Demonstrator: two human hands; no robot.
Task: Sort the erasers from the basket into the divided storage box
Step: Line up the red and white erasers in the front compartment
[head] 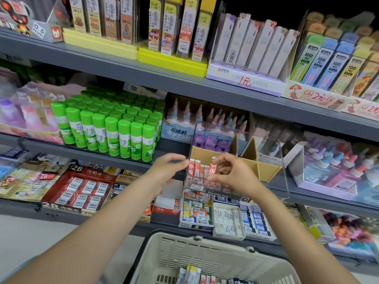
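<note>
Red-and-white erasers [202, 171] stand upright in the clear storage box's [284, 160] front-left compartment. Right hand [231, 173], nearer, pinches one eraser [213, 168]; left hand [170, 167] grips the box's left wall. Remaining erasers lie in the basket [174, 249] below.

I look at a shop aisle with grey metal shelves [184, 85] full of stationery.

On the middle shelf I see green glue sticks [106, 130] standing in rows. The upper shelf carries pencil lead boxes [252, 58] in a purple display. A pale floor [30, 232] shows at the lower left, and the top right corner is dark.
</note>
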